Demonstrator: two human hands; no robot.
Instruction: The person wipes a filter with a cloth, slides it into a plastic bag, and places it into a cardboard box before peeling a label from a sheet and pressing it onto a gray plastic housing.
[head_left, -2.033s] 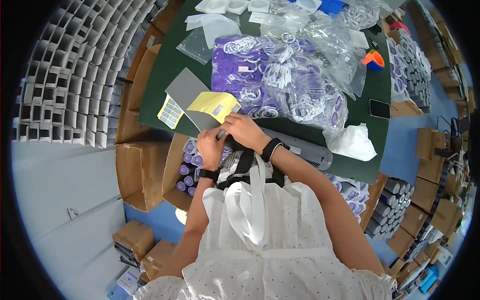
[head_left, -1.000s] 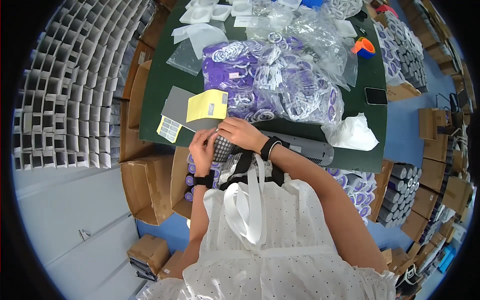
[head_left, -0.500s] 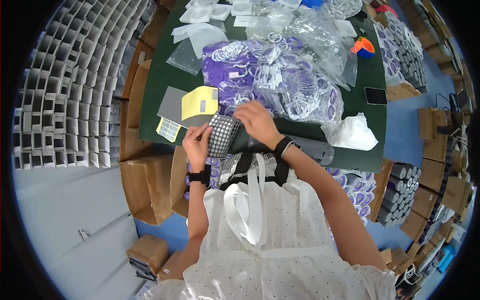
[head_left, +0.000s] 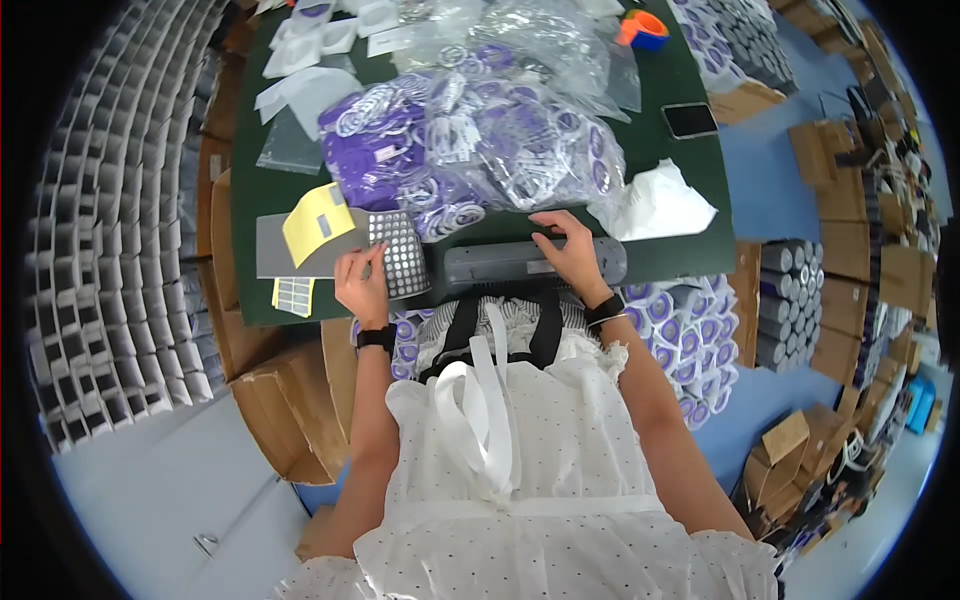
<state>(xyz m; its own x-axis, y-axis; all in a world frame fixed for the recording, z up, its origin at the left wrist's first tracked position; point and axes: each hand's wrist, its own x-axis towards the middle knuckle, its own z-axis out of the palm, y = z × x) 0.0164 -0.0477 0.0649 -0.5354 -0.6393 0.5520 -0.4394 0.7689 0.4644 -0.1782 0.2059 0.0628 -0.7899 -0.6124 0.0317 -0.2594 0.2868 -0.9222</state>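
A sheet of round silver stickers [head_left: 405, 255] lies slightly bent at the table's near edge. My left hand [head_left: 362, 288] is closed at the sheet's left edge, thumb and fingertips on it. Over the right half of a grey tube-shaped device [head_left: 490, 264] is my right hand [head_left: 575, 258], thumb and forefinger apart; nothing shows between them. Whether its palm touches the device I cannot tell. Left of the sticker sheet lie a flat grey sheet [head_left: 275, 248], a yellow sheet [head_left: 320, 228] with grey patches and a small yellow-edged label sheet [head_left: 293, 296].
Clear bags of purple and white rings [head_left: 520, 140] fill the middle of the green table [head_left: 680, 180]. A white crumpled bag [head_left: 665, 205], a phone [head_left: 690, 121] and orange and blue tape rolls [head_left: 645, 32] are on the right. Cardboard boxes [head_left: 290, 415] stand below left.
My right hand has left the sticker sheet and moved right, over the grey device. The sheet has been lowered flatter beside the left hand. The whole view has shifted.
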